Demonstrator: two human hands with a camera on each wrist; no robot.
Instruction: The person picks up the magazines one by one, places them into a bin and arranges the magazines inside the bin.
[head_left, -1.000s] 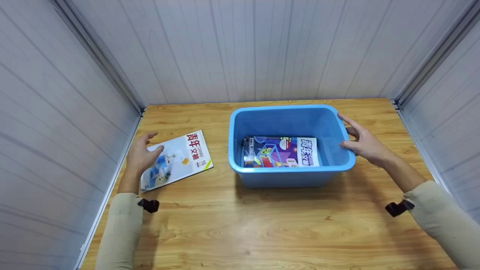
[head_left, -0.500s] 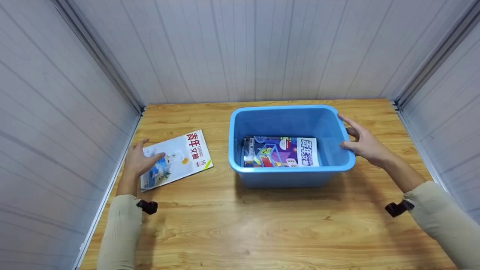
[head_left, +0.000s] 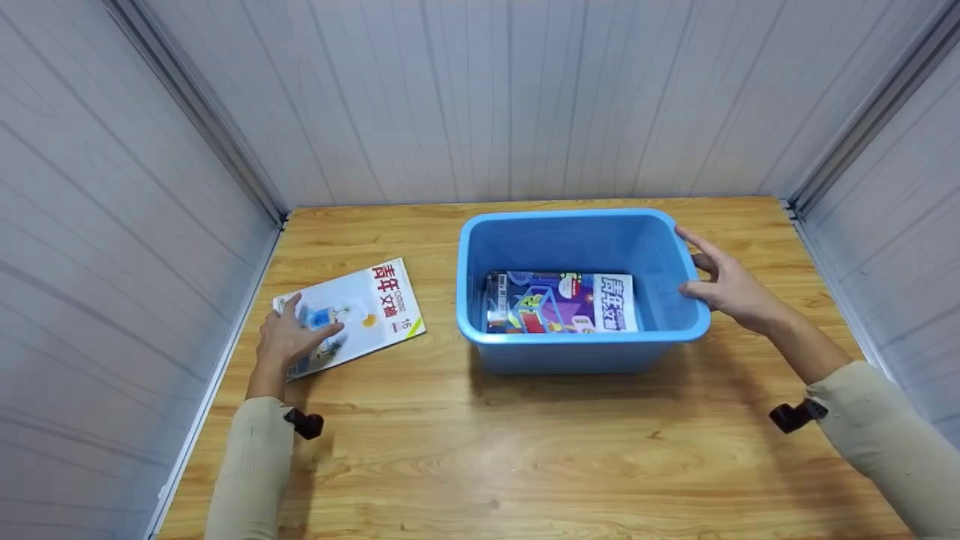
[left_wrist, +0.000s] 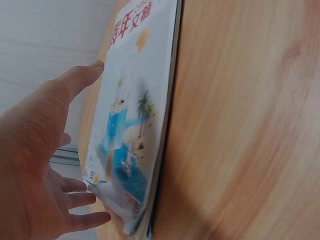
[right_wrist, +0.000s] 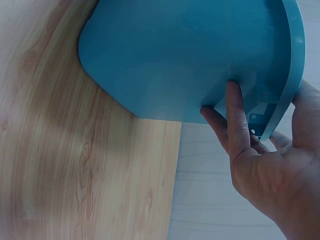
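Magazine (head_left: 559, 304) in bin (head_left: 585, 349), left end shadowed, cover print unreadable.

Bright and even from above; soft shadow under the blue bin (head_left: 577, 352) on the desk (head_left: 480, 465), faint sheen at mid-desk. Walls bowed at the head view's edges. Wrist views soft, the near left hand (left_wrist: 35, 165) blurred

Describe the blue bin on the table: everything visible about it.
The blue plastic bin is rectangular with rounded corners and a rolled rim, open-topped, and stands upright on the wooden table, right of centre. A colourful magazine lies flat on its bottom. The right hand holds its right end, thumb over the rim, fingers against the outer wall below the rim.
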